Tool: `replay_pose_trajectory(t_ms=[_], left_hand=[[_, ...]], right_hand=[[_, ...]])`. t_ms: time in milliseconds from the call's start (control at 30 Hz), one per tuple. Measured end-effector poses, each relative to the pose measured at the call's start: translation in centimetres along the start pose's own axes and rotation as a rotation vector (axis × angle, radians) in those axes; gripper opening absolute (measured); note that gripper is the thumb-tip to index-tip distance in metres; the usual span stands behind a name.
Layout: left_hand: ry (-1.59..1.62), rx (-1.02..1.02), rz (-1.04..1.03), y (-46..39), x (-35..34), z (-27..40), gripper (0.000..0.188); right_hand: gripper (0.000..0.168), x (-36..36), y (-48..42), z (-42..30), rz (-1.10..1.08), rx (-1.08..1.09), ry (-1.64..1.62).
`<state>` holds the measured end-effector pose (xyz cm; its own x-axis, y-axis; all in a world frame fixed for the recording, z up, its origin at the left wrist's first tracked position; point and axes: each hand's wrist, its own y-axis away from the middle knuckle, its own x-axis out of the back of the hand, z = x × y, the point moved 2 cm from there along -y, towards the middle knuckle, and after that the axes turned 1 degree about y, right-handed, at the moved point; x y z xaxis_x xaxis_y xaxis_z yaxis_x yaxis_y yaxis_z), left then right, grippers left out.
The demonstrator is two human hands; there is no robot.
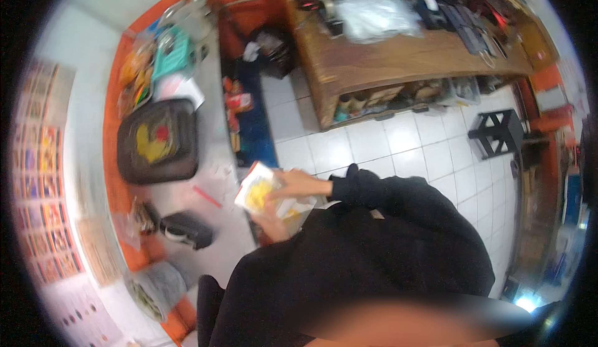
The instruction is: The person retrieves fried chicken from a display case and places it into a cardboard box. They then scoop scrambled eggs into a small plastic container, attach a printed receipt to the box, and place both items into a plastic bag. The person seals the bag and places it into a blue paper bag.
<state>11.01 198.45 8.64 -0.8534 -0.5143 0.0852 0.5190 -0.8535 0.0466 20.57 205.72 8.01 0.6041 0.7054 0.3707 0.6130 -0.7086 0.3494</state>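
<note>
A white paper box with an orange-red edge and crumbly yellow contents is held just past the edge of the long counter. My right hand, in a black sleeve, lies against the box's upper side with its fingers over the rim. Below, my left hand holds the box near its lower corner. Between my hands and my body lies something white with yellow bits, partly hidden; whether it is a second container I cannot tell. Both hands are blurred.
The counter holds a dark tub with yellow and red contents, a red stick, a black object and a teal basket. A wooden desk bears plastic bags. A black stool stands on white tiles.
</note>
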Motion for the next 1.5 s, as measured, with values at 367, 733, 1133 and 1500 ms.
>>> replay_pose_trajectory(t_ms=[367, 733, 1133, 1500], left_hand=[[0.443, 0.258, -0.719, -1.9, -47.8, -1.4, 0.058], [0.587, 1.025, -0.806, 1.1, -79.2, -11.2, 0.060], [0.512, 0.996, -0.339, -6.7, -72.8, -4.7, 0.046], [-0.622, -0.461, -0.381, -17.9, -77.6, -3.3, 0.056]], right_hand=[[0.058, 39.6, 12.3, 25.7, 0.781, -0.282, -0.143], [0.067, 65.6, 10.7, 45.1, 0.165, -0.430, -0.175], [0.020, 70.3, -9.1, 39.7, 0.287, 0.408, 0.623], [0.014, 69.1, -6.7, 41.7, 0.568, 0.322, 0.466]])
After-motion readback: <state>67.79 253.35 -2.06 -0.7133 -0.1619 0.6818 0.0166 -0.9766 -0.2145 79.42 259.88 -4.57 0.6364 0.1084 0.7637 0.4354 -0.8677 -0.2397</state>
